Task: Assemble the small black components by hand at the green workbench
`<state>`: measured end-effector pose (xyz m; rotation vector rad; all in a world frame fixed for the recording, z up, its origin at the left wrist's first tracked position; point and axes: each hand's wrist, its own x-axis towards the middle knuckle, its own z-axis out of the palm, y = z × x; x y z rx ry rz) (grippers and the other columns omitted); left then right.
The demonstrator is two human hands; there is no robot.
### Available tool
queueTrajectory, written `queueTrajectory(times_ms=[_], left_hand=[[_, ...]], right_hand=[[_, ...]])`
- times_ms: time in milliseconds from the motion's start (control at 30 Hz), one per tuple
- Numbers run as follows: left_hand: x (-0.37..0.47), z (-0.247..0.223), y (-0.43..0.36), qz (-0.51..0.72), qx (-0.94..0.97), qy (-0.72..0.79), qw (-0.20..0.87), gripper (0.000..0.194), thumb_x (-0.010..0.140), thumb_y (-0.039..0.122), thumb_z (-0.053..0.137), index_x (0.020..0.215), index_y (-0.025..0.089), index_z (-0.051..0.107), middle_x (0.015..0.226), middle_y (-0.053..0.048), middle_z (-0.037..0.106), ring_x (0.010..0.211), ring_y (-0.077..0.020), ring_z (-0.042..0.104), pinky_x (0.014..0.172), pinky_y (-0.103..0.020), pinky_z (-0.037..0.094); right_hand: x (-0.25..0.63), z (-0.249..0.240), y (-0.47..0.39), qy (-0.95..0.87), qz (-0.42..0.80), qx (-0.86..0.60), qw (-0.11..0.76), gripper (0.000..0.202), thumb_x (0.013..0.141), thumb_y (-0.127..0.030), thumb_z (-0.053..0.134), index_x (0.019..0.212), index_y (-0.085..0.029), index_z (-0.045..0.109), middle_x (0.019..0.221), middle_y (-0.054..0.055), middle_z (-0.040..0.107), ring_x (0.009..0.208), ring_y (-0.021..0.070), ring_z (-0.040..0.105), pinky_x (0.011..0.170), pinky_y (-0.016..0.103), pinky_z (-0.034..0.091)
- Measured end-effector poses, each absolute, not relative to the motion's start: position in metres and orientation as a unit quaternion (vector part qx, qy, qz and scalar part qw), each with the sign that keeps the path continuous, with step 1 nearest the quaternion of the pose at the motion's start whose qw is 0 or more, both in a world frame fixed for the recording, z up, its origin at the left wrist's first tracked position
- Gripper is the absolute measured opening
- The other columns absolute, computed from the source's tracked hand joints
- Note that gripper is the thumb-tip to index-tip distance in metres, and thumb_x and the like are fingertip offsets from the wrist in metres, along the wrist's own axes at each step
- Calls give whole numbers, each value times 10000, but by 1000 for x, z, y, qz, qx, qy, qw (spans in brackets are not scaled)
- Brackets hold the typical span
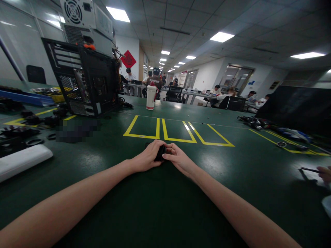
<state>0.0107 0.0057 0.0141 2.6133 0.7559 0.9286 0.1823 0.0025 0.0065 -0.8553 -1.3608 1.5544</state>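
Observation:
Both of my hands meet over the green table, in front of the yellow tape frames. My left hand [148, 157] is wrapped round a small black boxy object [160, 153] from the left and above. From the other side, my right hand [179, 159] grips its right end between thumb and fingers. Much of the object is covered by my fingers, so its kind cannot be made out.
Yellow tape frames [180, 140] mark the green table [155, 206]. A white bottle [151, 96] stands behind them. An open black computer case [90, 79] is at left, near a white elongated object [24, 161]. Dark parts [254, 123] lie right; another person's hand [325, 175] holds a thin stick.

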Motion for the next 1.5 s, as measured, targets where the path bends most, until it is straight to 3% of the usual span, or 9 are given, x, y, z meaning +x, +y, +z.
queueTrajectory(times_ms=[233,600,767,967,1233,1367,1500], left_hand=[[12,14,5,328,900,252,136,562,693,154,577,1166,196,276,1133,-90,390,1073,-214,398,930,-390,341],[12,11,7,324,898,264,138,586,686,152,578,1176,197,259,1129,-92,379,1068,-223,392,925,-397,341],[11,10,9,324,896,270,140,572,680,151,574,1165,196,273,1129,-91,374,1056,-231,400,915,-410,347],[11,10,8,331,895,268,133,592,679,148,580,1174,201,261,1127,-83,377,1067,-217,393,928,-389,342],[8,12,3,319,897,271,140,590,695,155,563,1188,217,244,1133,-90,375,1071,-234,388,921,-431,343],[5,13,1,312,897,273,150,592,692,147,560,1188,224,246,1141,-90,368,1072,-235,389,921,-441,343],[6,13,1,313,898,272,144,589,694,151,565,1187,222,251,1142,-87,370,1076,-229,388,926,-430,342]], right_hand=[[179,7,1,-526,621,-351,462,185,664,-280,619,803,-201,527,797,-11,541,816,125,501,795,312,379],[180,12,1,-508,647,-356,443,264,616,-179,647,842,-182,511,873,13,528,885,148,509,860,355,374],[183,9,-1,-561,627,-331,428,412,554,-135,689,892,-225,471,879,-7,530,913,158,500,847,363,381],[181,8,-1,-549,612,-355,445,226,680,-288,601,866,-219,492,855,2,532,888,149,499,828,355,381],[179,13,-2,-568,611,-351,425,270,635,-224,640,870,-191,510,928,15,538,930,156,499,874,357,361],[181,15,-6,-591,617,-325,405,393,569,-160,687,899,-225,483,955,-3,527,961,161,487,865,360,379],[181,13,-7,-591,606,-335,414,293,631,-250,651,880,-224,499,931,1,530,944,162,493,853,364,376]])
